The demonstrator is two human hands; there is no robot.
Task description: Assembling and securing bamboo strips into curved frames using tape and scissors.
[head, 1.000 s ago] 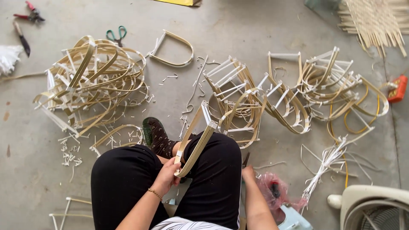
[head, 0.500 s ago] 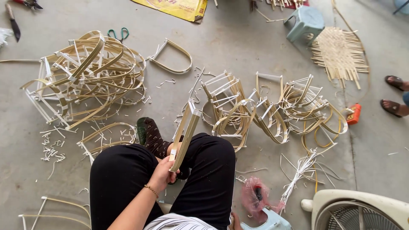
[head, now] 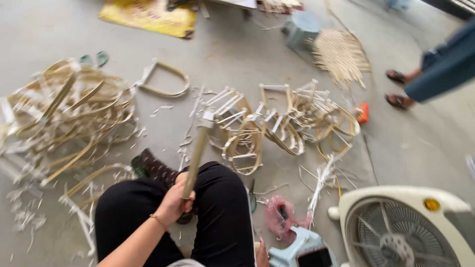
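Note:
I sit on the concrete floor in black trousers point(head: 217, 212). My left hand point(head: 175, 200) is closed round the lower end of a long bent bamboo frame piece point(head: 198, 148), which stands edge-on over my knee with white binding at its top. Only a sliver of my right hand point(head: 261, 253) shows at the bottom edge, beside a light blue plastic stool point(head: 302, 247); its fingers are hidden. A patterned shoe point(head: 156, 168) shows just left of the frame piece.
A big heap of bamboo loops point(head: 64, 113) lies at the left, and a cluster of bound frames point(head: 277, 123) lies ahead. A white fan point(head: 401, 227) stands at the lower right beside a pink bag point(head: 279, 215). Another person's sandalled feet point(head: 398, 86) stand at the far right, near a woven panel point(head: 341, 54).
The frame piece in my left hand has turned from a flat loop to edge-on. My right arm has dropped out of sight. The view swung right, bringing in another person's feet.

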